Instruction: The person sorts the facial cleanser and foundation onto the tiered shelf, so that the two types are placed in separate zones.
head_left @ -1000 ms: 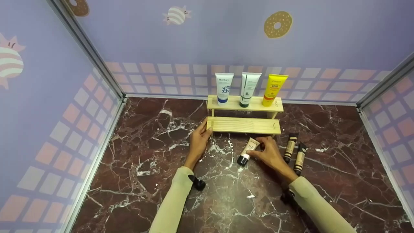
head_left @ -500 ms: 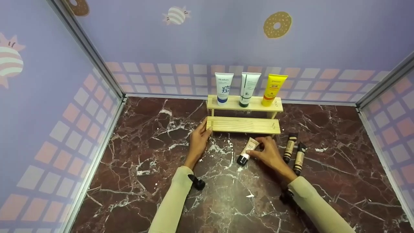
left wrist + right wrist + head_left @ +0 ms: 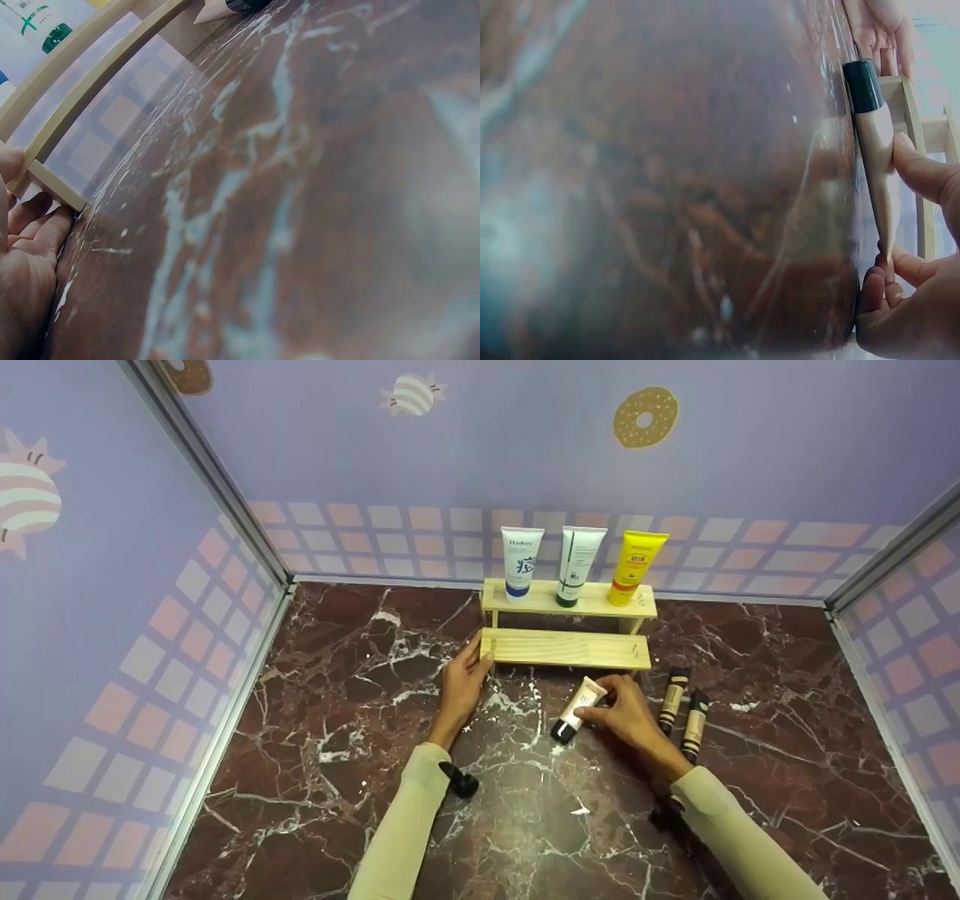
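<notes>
the right hand (image 3: 624,712) pinches the beige tube (image 3: 581,705), which is just in front of the wooden rack (image 3: 592,600), with its black cap (image 3: 565,731) turned away from it. the left hand (image 3: 461,682) grips the left end of the lower shelf (image 3: 566,648).

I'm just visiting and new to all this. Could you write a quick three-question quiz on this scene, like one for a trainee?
1. How many tubes stand on the upper tier of the wooden stand?
2. True or false: the left hand grips the left end of the stand.
3. What does the right hand pinch?
a) the yellow tube
b) the beige tube
c) the green-capped tube

Key: 1. Three; 2. True; 3. b
</notes>
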Action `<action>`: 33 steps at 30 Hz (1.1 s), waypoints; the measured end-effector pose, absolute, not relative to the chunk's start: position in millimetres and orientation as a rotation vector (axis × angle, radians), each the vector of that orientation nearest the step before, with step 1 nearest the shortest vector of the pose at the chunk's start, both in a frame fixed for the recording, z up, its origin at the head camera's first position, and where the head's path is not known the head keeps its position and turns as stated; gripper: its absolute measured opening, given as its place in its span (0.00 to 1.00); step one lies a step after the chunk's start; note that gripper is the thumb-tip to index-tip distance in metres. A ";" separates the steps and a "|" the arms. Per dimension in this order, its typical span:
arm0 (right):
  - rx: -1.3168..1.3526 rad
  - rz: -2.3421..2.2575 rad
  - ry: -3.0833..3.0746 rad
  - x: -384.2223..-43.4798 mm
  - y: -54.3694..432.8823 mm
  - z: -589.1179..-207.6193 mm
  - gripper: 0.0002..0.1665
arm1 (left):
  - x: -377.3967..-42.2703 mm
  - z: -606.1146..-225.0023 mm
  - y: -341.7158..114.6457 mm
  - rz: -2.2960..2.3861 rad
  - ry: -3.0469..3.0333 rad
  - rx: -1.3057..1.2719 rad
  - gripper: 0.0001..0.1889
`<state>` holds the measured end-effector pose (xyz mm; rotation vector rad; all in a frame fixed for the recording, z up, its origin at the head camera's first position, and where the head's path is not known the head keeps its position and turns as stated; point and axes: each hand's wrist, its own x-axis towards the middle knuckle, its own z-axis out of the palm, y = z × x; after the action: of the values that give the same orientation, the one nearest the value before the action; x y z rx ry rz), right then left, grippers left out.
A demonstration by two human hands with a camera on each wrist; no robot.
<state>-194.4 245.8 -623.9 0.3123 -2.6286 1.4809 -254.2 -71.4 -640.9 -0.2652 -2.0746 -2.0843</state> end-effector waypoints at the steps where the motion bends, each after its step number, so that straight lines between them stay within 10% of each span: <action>1: 0.278 1.508 -2.638 -194.0 246.6 -622.9 0.30 | -254.6 -641.4 -70.9 -2.085 -2.072 -0.265 0.29; 33: -0.074 2.165 -2.283 -187.9 257.6 -591.5 0.25 | -252.3 -640.7 -70.7 -2.032 -2.125 -0.247 0.29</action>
<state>-187.9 257.6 -591.5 -0.0738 -2.2826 2.1647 -252.3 -70.7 -640.7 -0.2465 -2.1248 -2.0318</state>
